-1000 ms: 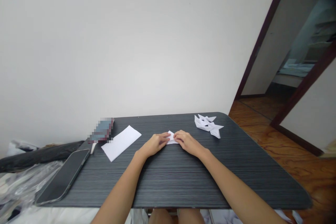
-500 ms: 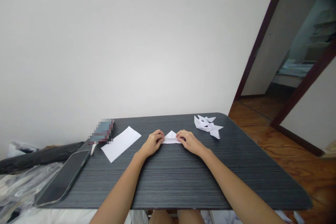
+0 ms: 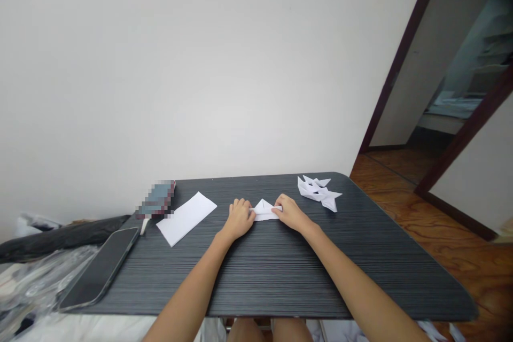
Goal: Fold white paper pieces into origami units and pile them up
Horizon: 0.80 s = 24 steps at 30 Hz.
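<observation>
Between my two hands is a small folded piece of white paper (image 3: 264, 211), with a triangular peak at the back and a flat band along its front. My left hand (image 3: 239, 218) grips the left end, fingers curled and thumb along the edge. At the right end, my right hand (image 3: 289, 211) pinches the paper between thumb and fingers. Both hands rest low over the dark table. Part of each end of the paper is hidden under the fingers.
Folded white paper shapes (image 3: 319, 192) lie at the back right of the dark table (image 3: 280, 278). On the left are a flat white sheet (image 3: 186, 219), a blurred-out object (image 3: 157, 199) and a dark phone (image 3: 100, 268). A white wall (image 3: 240, 64) rises behind the table.
My left hand has turned over the paper's left end, its fingers more curled. My right hand has shifted slightly right along its end, and the front band's folds look different.
</observation>
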Each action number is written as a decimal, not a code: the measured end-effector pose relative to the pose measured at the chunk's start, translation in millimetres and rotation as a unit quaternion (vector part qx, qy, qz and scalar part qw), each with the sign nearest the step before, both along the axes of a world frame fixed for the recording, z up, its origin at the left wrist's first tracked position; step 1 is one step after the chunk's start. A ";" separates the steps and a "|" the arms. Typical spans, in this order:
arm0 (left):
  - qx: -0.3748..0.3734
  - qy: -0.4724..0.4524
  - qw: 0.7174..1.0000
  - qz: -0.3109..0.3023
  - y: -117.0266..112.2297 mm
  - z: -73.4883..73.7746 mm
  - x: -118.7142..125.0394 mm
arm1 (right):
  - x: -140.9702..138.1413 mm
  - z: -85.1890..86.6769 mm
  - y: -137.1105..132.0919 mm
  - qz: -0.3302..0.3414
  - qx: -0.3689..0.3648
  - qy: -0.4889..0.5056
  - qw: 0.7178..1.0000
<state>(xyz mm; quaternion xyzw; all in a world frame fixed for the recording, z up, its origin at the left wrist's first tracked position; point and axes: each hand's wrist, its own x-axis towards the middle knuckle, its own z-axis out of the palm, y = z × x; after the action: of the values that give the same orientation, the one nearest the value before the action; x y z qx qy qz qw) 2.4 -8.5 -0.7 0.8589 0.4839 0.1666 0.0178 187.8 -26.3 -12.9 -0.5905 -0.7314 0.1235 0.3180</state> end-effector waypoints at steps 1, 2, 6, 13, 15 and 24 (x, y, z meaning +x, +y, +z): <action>0.005 0.015 1.000 0.015 -1.4 -0.5 1.8 | -0.7 -0.3 0.6 -0.005 -0.003 -0.003 1.000; 0.010 0.027 0.999 0.028 -2.7 -0.7 3.5 | -1.3 -0.3 0.8 -0.008 -0.007 -0.005 1.000; 0.008 0.048 0.996 0.078 -7.8 0.5 8.0 | -3.4 3.1 -2.4 0.007 -0.014 -0.001 1.000; 0.036 -0.005 0.998 0.044 -14.6 10.9 11.2 | -17.2 15.1 -16.5 -0.013 0.047 -0.109 0.993; 0.050 -0.001 0.998 -0.041 -14.8 13.5 12.3 | -20.5 17.0 -18.5 0.038 0.062 -0.149 0.986; 0.058 0.129 0.983 -0.118 -32.7 14.0 23.0 | -28.7 24.1 -36.1 0.047 0.040 -0.235 0.970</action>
<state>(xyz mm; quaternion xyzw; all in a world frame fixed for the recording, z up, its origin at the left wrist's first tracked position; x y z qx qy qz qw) 25.4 -41.3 13.3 0.9237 0.3673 0.0788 -0.0754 159.1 -62.4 11.3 -0.5550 -0.8168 -0.0333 0.1539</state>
